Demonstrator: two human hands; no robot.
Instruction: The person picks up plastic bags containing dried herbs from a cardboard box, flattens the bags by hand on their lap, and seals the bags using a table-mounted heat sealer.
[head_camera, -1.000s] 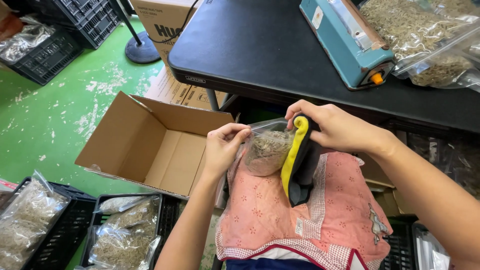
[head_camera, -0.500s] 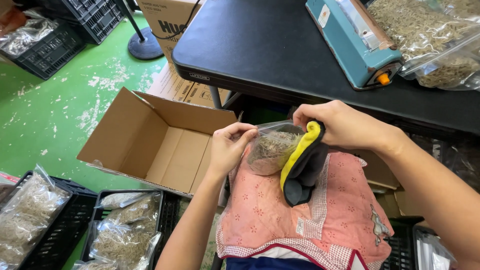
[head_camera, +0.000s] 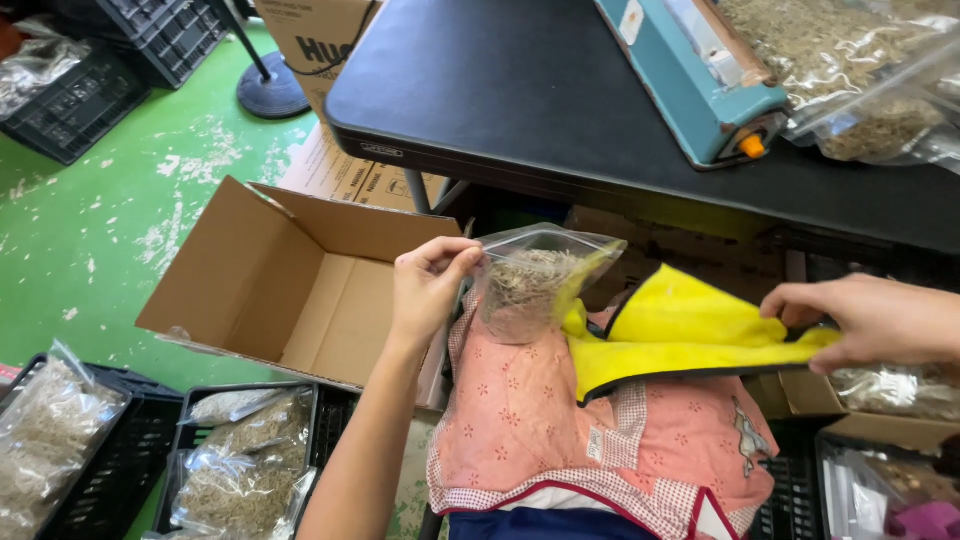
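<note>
My left hand (head_camera: 430, 285) pinches the top edge of a clear plastic bag (head_camera: 530, 280) filled with dried, straw-coloured plant matter, holding it upright over my lap. My right hand (head_camera: 860, 322) grips one end of a yellow cloth (head_camera: 680, 330) with a dark edge, stretched out to the right; its other end lies against the bag. Under both is a pink patterned apron (head_camera: 560, 430) on my lap.
An open cardboard box (head_camera: 300, 280) stands on the green floor at my left. Black crates (head_camera: 130, 450) with filled bags sit at the lower left. A black table (head_camera: 560, 100) ahead carries a teal heat sealer (head_camera: 700, 80) and more filled bags (head_camera: 870, 80).
My right hand has moved away from the bag to the right, drawing the yellow cloth out flat. The left hand keeps hold of the bag's top.
</note>
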